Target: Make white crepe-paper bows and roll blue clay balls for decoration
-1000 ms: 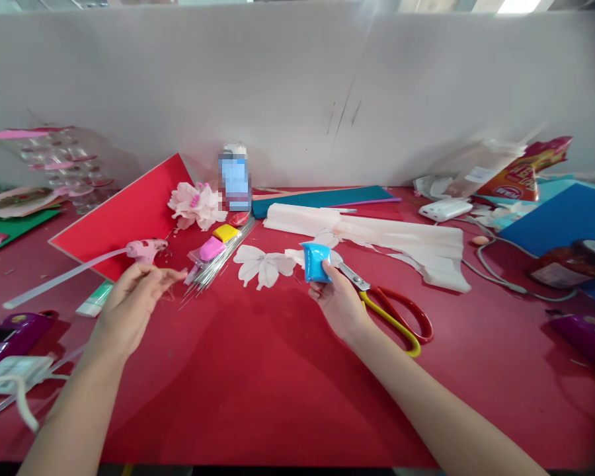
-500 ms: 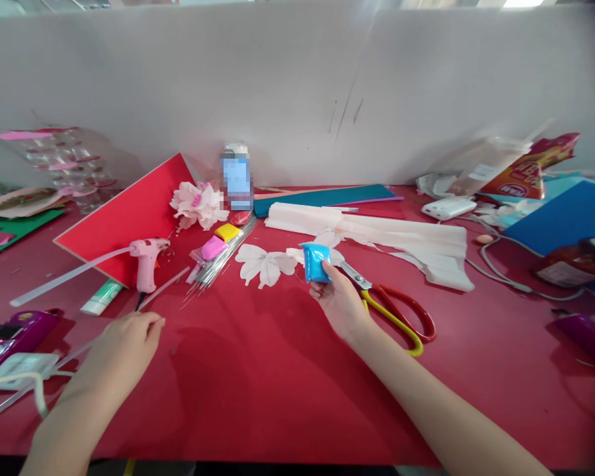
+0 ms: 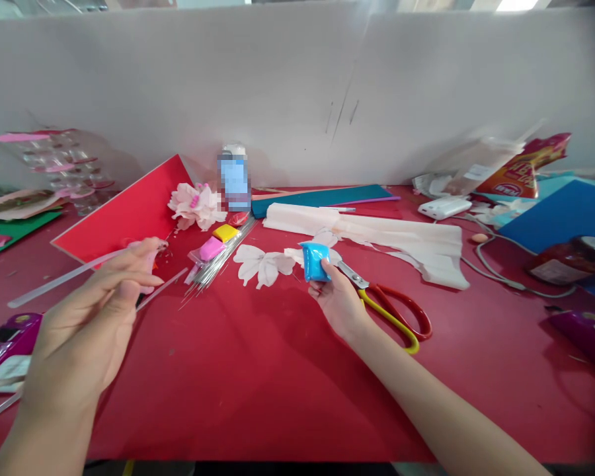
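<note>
My right hand (image 3: 341,303) pinches a small shiny blue packet (image 3: 316,262) above the table. Behind and beside that hand lie large scissors (image 3: 394,317) with one red and one yellow handle. White paper petals (image 3: 262,264) spread out left of the packet. My left hand (image 3: 92,324) is raised palm inward, its fingers stretched out and the thumb apart, with nothing visible in it. It overlaps the pink glue gun (image 3: 155,244), most of which is hidden; a clear glue stick (image 3: 62,281) sticks out of the gun's back.
A pale paper flower (image 3: 197,206) stands near a red board (image 3: 114,221). Yellow (image 3: 225,233) and pink (image 3: 211,249) packets lie by thin wires (image 3: 218,264). Cream crepe paper (image 3: 406,241) stretches across the back. A phone (image 3: 235,182) leans on the wall; a jar (image 3: 570,261) stands right.
My left hand has risen from the table and turned, its fingers now extended in front of the glue gun. My right hand keeps the blue packet in nearly the same place.
</note>
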`<state>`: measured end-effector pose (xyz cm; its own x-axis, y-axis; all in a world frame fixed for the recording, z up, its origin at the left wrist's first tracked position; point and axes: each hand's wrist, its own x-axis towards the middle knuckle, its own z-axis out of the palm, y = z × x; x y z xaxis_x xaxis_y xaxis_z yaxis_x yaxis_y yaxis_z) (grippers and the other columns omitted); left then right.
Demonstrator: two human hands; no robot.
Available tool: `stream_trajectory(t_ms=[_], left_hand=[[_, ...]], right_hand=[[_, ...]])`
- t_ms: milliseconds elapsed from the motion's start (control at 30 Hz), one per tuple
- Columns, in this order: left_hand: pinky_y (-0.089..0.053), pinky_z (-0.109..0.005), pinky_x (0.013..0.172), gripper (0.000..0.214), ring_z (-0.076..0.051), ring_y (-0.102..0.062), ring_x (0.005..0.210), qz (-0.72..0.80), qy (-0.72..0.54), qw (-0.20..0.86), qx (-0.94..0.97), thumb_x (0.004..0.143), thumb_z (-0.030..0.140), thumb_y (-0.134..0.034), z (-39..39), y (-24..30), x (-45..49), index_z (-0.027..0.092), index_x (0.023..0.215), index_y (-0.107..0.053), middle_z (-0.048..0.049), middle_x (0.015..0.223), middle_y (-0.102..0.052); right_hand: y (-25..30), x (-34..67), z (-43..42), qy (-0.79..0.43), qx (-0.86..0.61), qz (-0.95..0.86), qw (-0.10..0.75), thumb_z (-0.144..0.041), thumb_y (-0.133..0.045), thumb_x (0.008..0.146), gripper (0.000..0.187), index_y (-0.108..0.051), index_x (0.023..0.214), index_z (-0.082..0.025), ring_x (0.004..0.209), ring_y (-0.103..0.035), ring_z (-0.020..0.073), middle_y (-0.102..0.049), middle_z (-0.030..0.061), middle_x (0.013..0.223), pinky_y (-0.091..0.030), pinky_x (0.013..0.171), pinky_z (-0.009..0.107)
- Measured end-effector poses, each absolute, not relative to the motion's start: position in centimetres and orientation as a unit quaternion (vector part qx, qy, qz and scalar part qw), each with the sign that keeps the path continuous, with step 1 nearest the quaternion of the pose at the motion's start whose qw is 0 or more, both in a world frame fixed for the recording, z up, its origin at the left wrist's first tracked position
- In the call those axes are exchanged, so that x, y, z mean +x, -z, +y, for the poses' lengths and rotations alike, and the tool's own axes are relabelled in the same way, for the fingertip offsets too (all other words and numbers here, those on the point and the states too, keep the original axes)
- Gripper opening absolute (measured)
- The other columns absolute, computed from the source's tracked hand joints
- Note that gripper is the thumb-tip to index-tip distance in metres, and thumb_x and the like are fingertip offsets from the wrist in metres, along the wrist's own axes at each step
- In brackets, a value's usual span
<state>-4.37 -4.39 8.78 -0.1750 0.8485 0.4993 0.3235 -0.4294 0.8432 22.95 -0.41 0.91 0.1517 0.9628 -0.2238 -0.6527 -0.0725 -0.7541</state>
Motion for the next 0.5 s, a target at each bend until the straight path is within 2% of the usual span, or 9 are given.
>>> stream_trajectory(t_ms=[100, 167, 233, 300, 367, 433, 500], left_hand=[[-0.048, -0.041, 0.096, 0.014, -0.018, -0.062, 0.097, 0.358, -0.625, 0.450, 0.529, 0.085, 0.031, -0.059, -4.3, -8.6, -3.0, 0.019, 0.082, -0.065, -0.0004, 0.089, -0.067], [-0.056, -0.030, 0.081, 0.016, -0.009, -0.061, 0.070, 0.318, -0.586, 0.553, 0.500, 0.088, 0.025, -0.055, -4.7, -8.4, -1.0, 0.019, 0.075, -0.063, 0.0032, 0.065, -0.057], [-0.057, -0.028, 0.074, 0.028, -0.008, -0.057, 0.062, 0.291, -0.515, 0.633, 0.499, 0.091, 0.027, -0.049, -5.2, -8.2, 1.4, 0.017, 0.067, -0.058, 0.0021, 0.061, -0.052], [-0.056, -0.027, 0.072, 0.022, -0.009, -0.058, 0.065, 0.275, -0.494, 0.644, 0.515, 0.091, 0.028, -0.050, -5.5, -8.0, 3.6, 0.018, 0.074, -0.062, 0.0022, 0.061, -0.052], [-0.056, -0.026, 0.075, 0.019, -0.011, -0.062, 0.074, 0.290, -0.481, 0.613, 0.556, 0.090, 0.031, -0.053, -5.5, -8.1, 4.9, 0.019, 0.080, -0.065, -0.0002, 0.071, -0.061], [-0.056, -0.027, 0.080, 0.017, -0.014, -0.064, 0.084, 0.326, -0.484, 0.544, 0.603, 0.087, 0.033, -0.056, -5.2, -8.3, 5.3, 0.021, 0.088, -0.068, -0.0017, 0.083, -0.067], [-0.055, -0.027, 0.084, 0.016, -0.015, -0.065, 0.091, 0.380, -0.498, 0.450, 0.636, 0.086, 0.032, -0.059, -4.8, -8.4, 5.0, 0.023, 0.093, -0.070, -0.0018, 0.092, -0.071]], right_hand=[[-1.1, 22.9, -0.5, -0.638, -0.358, -0.214, 0.648, -0.040, -0.073, 0.069, 0.021, -0.060, 0.070, -0.024, 0.061, -0.051, 0.0113, -0.058, -0.0041, 0.066, -0.043, 0.060, 0.024], [-1.4, 22.5, -0.8, -0.667, -0.319, -0.251, 0.625, -0.045, -0.068, 0.073, 0.021, -0.064, 0.081, -0.026, 0.077, -0.057, 0.0142, -0.065, -0.0021, 0.083, -0.046, 0.070, 0.026], [-1.7, 21.8, -1.4, -0.709, -0.277, -0.286, 0.582, -0.052, -0.061, 0.077, 0.029, -0.065, 0.092, -0.028, 0.093, -0.058, 0.0173, -0.066, -0.0001, 0.100, -0.046, 0.079, 0.030], [-1.9, 21.1, -2.1, -0.758, -0.246, -0.304, 0.522, -0.061, -0.054, 0.078, 0.041, -0.066, 0.098, -0.026, 0.098, -0.058, 0.0195, -0.066, 0.0027, 0.104, -0.045, 0.083, 0.033], [-1.9, 20.6, -2.7, -0.801, -0.220, -0.318, 0.458, -0.068, -0.046, 0.079, 0.053, -0.067, 0.097, -0.023, 0.091, -0.061, 0.0192, -0.068, 0.0047, 0.096, -0.045, 0.083, 0.034], [-1.8, 20.6, -3.1, -0.830, -0.199, -0.344, 0.392, -0.073, -0.037, 0.080, 0.063, -0.069, 0.087, -0.019, 0.076, -0.063, 0.0165, -0.069, 0.0052, 0.080, -0.044, 0.082, 0.033], [-1.6, 21.0, -3.0, -0.837, -0.190, -0.366, 0.359, -0.074, -0.033, 0.080, 0.068, -0.066, 0.066, -0.016, 0.056, -0.057, 0.0115, -0.062, 0.0023, 0.057, -0.044, 0.080, 0.030]])
